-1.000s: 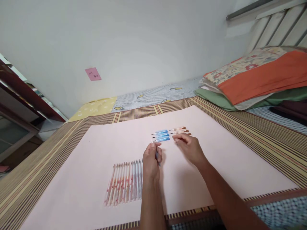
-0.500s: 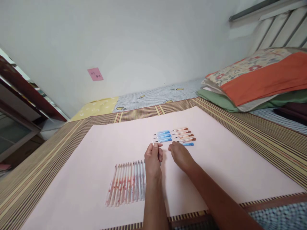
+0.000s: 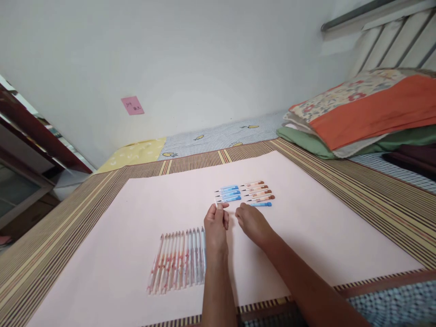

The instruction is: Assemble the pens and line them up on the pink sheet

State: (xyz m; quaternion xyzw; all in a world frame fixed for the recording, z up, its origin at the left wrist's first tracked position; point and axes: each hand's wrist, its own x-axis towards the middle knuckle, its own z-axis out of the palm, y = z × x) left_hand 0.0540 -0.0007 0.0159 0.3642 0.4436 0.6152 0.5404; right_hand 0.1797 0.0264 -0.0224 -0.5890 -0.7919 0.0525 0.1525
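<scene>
My left hand (image 3: pixel 215 223) is closed in a pinch on a thin white pen part whose tip pokes out above the fingers. My right hand (image 3: pixel 250 221) rests knuckles-up beside it, fingers curled; what they hold, if anything, is hidden. Just beyond both hands lie small blue pen pieces (image 3: pixel 230 193) and orange-brown pen pieces (image 3: pixel 259 190) in two short rows, with one loose blue piece (image 3: pixel 261 204) right of my right hand. A row of several clear pen barrels (image 3: pixel 180 259) lies left of my left forearm. Everything sits on a pale pink sheet (image 3: pixel 136 213).
The pink sheet covers a striped woven mat (image 3: pixel 51 227) on a bed. Folded bedding and an orange pillow (image 3: pixel 368 109) are stacked at the right. A white wall with a pink sticky note (image 3: pixel 132 105) is behind, and dark shelving (image 3: pixel 23 136) stands at the left.
My right hand drew back from the orange-brown pieces toward my left hand, leaving a loose blue piece on the sheet. My left hand lifted the thin white part slightly.
</scene>
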